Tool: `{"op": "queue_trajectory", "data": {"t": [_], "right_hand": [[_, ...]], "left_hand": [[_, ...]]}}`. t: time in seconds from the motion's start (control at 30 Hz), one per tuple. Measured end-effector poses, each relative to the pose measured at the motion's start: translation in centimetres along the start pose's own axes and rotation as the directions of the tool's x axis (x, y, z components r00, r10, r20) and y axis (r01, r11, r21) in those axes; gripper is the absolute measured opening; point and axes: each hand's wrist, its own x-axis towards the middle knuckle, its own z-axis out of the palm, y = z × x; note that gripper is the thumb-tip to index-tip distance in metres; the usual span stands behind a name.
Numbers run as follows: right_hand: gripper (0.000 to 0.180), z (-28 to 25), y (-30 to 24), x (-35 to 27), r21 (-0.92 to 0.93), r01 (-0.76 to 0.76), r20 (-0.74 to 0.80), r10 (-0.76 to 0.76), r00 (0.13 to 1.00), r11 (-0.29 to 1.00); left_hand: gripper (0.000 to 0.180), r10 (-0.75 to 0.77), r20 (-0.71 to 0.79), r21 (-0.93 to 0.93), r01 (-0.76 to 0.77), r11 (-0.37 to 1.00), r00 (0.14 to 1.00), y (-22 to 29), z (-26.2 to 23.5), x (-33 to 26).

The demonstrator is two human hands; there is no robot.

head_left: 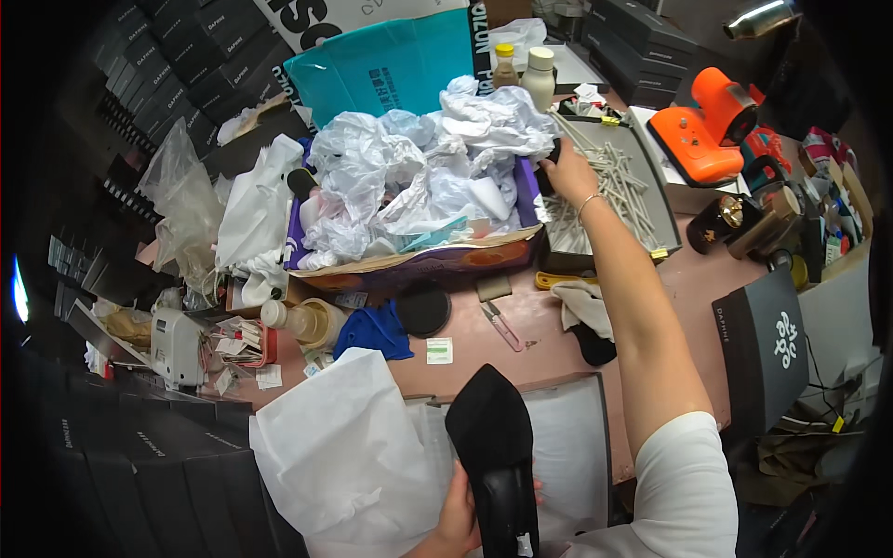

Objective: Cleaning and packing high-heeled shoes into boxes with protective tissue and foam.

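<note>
A black pointed shoe point(493, 428) stands toe-up at the lower middle, its dark inner sole facing me. My left hand point(458, 511) is wrapped round its side, with fingertips showing at the far edge. My right arm stretches far forward. At its end, my right hand point(567, 175) is closed at the left edge of a tray of white sticks point(614, 177), beside a purple box point(419, 265) heaped with crumpled white paper point(400, 167). Something dark shows at its fingers, too hidden to name. White tissue paper point(344, 446) spreads over an open box point(567, 446) below the shoe.
On the pink table lie a pink-handled cutter point(502, 325), a round black lid point(424, 312), a blue cloth point(374, 330) and a pale cloth point(583, 307). An orange device point(702, 135) stands at the right. Dark shoe boxes point(158, 456) are stacked at the left.
</note>
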Motion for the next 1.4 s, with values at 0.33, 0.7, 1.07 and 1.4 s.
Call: {"op": "queue_trajectory", "data": {"t": [0.33, 0.7, 1.07, 1.4], "right_hand": [[0.019, -10.5, 4.6, -13.2, 0.878, 0.013, 0.014, -0.053, 0.998, 0.478], [0.058, -24.2, -2.7, -44.2, 0.39, 0.653, -0.267, -0.599, 0.755, 0.649], [0.037, -26.3, -3.5, -49.8, 0.249, 0.876, -0.052, -0.898, 0.437, 0.413], [0.065, -23.3, -1.3, -52.9, 0.704, 0.323, 0.027, -0.478, 0.878, 0.632]], "left_hand": [[0.097, 0.127, 0.079, -0.018, -0.126, 0.992, 0.989, -0.4, 1.0, -0.7], [0.092, -0.182, 0.31, -0.085, 0.218, 0.972, 0.933, -6.2, -0.7, -7.6], [0.089, -0.287, 0.664, -0.114, 0.473, 0.874, 0.69, -10.6, -2.0, -12.1], [0.038, -0.143, 0.076, 0.136, 0.132, 0.982, 0.987, -8.6, -4.8, -18.4]]}}
